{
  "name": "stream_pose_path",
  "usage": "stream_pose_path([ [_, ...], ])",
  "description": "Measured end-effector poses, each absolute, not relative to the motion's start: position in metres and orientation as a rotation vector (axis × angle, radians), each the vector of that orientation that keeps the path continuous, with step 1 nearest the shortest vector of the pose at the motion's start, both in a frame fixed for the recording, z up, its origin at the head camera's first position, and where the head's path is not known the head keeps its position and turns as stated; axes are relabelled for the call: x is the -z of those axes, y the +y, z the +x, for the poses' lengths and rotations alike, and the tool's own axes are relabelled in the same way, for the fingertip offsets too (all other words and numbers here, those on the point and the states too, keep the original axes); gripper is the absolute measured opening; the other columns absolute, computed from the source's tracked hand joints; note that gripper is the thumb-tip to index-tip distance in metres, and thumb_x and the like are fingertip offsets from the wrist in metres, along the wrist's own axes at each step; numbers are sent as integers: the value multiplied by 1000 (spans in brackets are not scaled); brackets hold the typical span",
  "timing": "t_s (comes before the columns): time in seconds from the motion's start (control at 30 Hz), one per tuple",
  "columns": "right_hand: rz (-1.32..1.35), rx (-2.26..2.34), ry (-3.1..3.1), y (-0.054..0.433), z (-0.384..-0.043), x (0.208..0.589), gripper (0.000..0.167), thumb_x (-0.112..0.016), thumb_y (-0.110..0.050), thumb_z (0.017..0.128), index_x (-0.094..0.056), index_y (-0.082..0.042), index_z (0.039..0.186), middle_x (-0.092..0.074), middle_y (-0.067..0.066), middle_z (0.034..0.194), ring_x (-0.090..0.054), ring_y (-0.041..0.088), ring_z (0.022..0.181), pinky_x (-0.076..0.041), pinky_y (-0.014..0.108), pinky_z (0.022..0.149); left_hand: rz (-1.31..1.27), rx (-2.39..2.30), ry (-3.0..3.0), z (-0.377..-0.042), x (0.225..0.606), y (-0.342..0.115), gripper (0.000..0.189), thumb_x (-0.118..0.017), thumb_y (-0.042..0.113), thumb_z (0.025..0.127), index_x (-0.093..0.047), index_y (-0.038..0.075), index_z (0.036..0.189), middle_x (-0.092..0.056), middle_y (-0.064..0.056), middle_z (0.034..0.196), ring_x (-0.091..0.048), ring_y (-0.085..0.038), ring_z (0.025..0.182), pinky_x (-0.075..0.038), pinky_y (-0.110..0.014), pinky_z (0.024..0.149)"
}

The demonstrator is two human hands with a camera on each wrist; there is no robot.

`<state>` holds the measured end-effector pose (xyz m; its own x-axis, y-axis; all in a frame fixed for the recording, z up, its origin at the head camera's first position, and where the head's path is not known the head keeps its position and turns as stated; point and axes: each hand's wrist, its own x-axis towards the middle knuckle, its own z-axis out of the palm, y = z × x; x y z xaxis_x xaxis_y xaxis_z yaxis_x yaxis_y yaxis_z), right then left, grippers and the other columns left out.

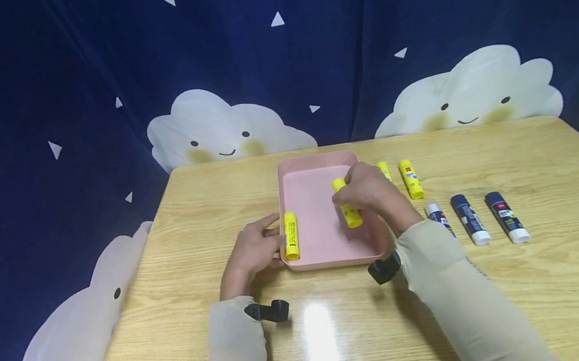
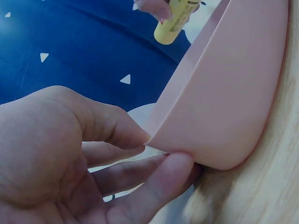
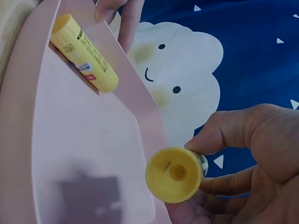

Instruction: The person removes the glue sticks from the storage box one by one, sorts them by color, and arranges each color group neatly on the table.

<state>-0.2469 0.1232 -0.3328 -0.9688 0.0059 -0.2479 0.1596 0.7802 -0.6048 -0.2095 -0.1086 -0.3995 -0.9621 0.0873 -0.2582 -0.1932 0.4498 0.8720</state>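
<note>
A pink tray sits on the table, one yellow glue stick lying inside along its left side. My left hand pinches the tray's left rim, the thumb at the edge and other fingers against the outside wall. Over the tray's right half, my right hand grips another yellow glue stick between thumb and fingers. That stick is tilted and held above the tray floor; its open, hollow-looking end faces the right wrist camera.
Right of the tray lie two more yellow glue sticks, one partly behind my right hand and one farther right. Nearer are several blue-and-white glue sticks. A dark blue curtain with clouds hangs behind the wooden table.
</note>
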Motion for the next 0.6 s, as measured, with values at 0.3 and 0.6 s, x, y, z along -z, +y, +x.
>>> stream_pose_path([
  [0.3, 86, 1007, 2769, 149, -245, 334, 22, -70, -19, 79, -66, 2, 83, -60, 12, 80, -58, 23, 68, -55, 30, 54, -99, -1513, 2440, -210, 401, -108, 60, -60, 8, 92, -48, 17, 151, -63, -15, 129, -68, -21, 87, -61, -31, 62],
  [0.6, 150, 1081, 2705, 176, -247, 332, 45, -69, -18, 84, -58, 13, 115, -56, 22, 106, -61, 29, 85, -62, 38, 70, -92, -1523, 2443, -210, 401, -108, 60, -61, 7, 93, -48, 17, 150, -63, -16, 129, -69, -21, 87, -61, -31, 61],
])
